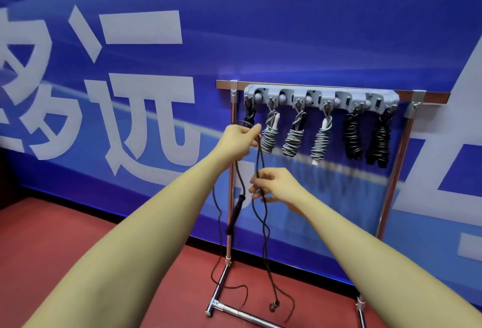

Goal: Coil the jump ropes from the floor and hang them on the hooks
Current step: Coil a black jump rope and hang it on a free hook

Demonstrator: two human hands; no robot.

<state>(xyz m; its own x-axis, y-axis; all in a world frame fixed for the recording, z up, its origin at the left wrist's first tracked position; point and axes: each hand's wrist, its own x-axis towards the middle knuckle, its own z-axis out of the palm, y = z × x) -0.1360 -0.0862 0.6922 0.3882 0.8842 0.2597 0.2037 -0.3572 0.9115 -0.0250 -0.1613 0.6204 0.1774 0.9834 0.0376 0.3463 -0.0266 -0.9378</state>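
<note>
The forearms reach forward from the bottom of the view. The left hand [241, 138] is raised at rack height, fingers pinched on the top of a black rope [260, 171]. The right hand [276, 187] is lower, fingers curled round the same strands.

The rope is uncoiled. Its long loops drop from the hands to the red floor [104, 249], where the slack lies by the stand's foot [236, 310]. One black handle [236, 215] dangles below the left hand.

Risks, as I judge them: the trailing slack could catch on the stand's foot or leg as it is drawn up. The swinging handle could knock the leg. The twisted strands could kink and make a loose coil that slips off a hook.

The hook bar [320, 98] is the holder here. It carries three grey bundles [294, 137] and two black bundles [365, 137], each wound tight. At the leftmost hook [249, 105] something black hangs, partly hidden by the left hand.
</note>
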